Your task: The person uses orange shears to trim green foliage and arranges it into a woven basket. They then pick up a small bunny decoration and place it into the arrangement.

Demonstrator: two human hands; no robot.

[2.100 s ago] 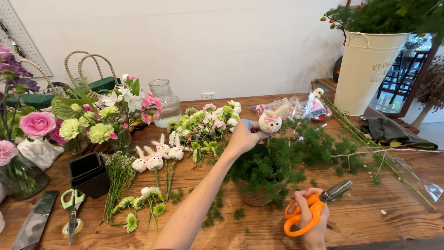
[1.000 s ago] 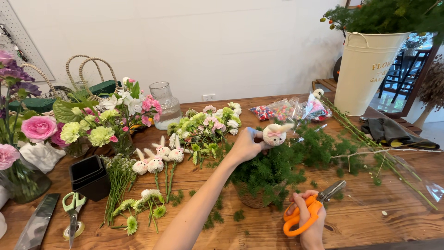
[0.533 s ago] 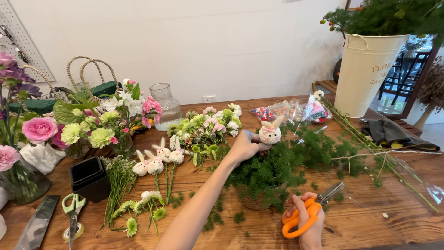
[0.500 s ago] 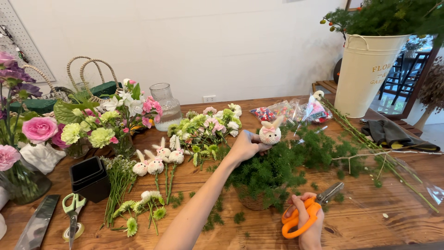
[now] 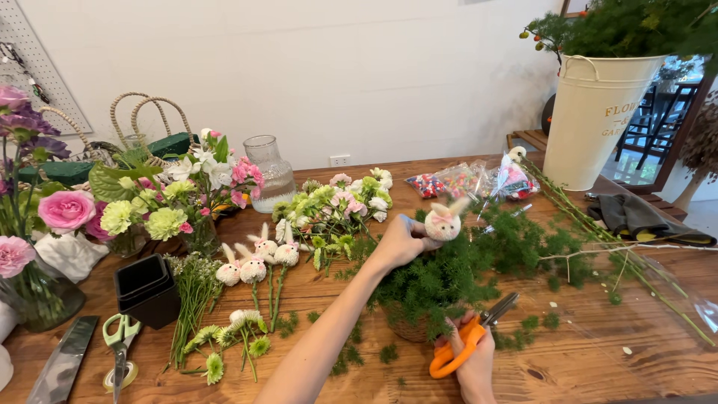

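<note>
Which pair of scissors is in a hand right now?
The orange-handled scissors, gripped by the right hand at the table's near edge beside the greenery. The green-handled scissors lie untouched on the table at far left, next to the black pots.

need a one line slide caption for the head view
Left hand holds a white bunny pom-pom pick over feathery green foliage; right hand grips orange-handled scissors on the wooden table.

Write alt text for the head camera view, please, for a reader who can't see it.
A person's left hand holds a small white bunny pompom over a feathery green arrangement on a wooden table, while the right hand holds orange-handled scissors. More bunny pompoms and cut flowers lie nearby.
</note>
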